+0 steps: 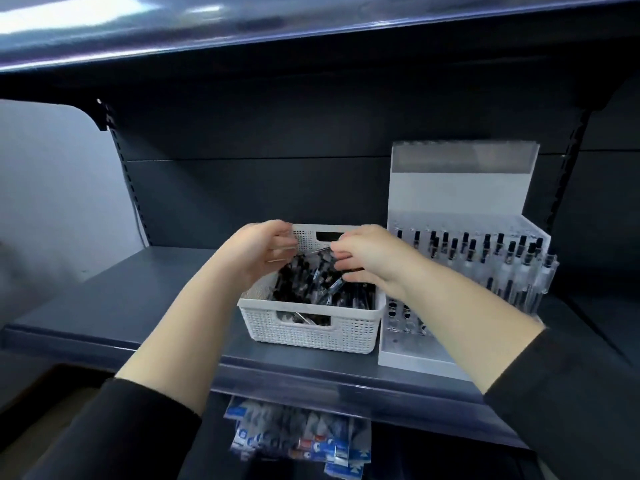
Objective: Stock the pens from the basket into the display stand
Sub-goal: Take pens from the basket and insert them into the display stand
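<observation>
Both hands (367, 258) apparently pinch pens (322, 285) inside basket (311, 332).

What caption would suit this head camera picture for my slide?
Both hands reach into the white perforated plastic basket of pens beside the clear acrylic display stand.

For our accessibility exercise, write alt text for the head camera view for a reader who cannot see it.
Two hands, left hand and right hand, reach into a white basket of pens on a dark shop shelf. A clear display stand, partly stocked with upright pens, stands beside the basket on its right.
</observation>
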Demonstrator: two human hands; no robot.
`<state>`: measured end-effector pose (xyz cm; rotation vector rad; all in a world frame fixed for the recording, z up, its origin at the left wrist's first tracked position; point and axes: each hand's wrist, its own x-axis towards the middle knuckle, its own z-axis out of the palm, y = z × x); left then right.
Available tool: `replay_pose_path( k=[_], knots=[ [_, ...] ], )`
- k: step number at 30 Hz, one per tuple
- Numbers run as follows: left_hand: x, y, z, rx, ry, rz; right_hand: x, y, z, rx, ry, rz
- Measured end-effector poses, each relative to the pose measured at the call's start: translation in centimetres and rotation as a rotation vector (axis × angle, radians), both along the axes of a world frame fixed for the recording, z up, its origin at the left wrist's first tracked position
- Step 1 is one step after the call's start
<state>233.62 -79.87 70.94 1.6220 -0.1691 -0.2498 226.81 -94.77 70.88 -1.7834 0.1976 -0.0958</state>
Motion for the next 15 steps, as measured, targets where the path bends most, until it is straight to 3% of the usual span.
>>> replay_pose_path(
  k=[3,7,15],
  knots=[
    [1.4,-0.7,-0.1,0.236,0.034,-0.034,2.6,0.5,-0.8,0.114,0.116,0.017],
    [2.4,-2.4,-0.4,0.696,0.026,-0.074,5.3,0.9,-1.4,0.176,0.211,-0.038],
    [2.8,-4.9,0.1,1.023,-0.062,-0.174,8.4,1.7,-2.0,0.033,0.438,-0.082]
  ],
)
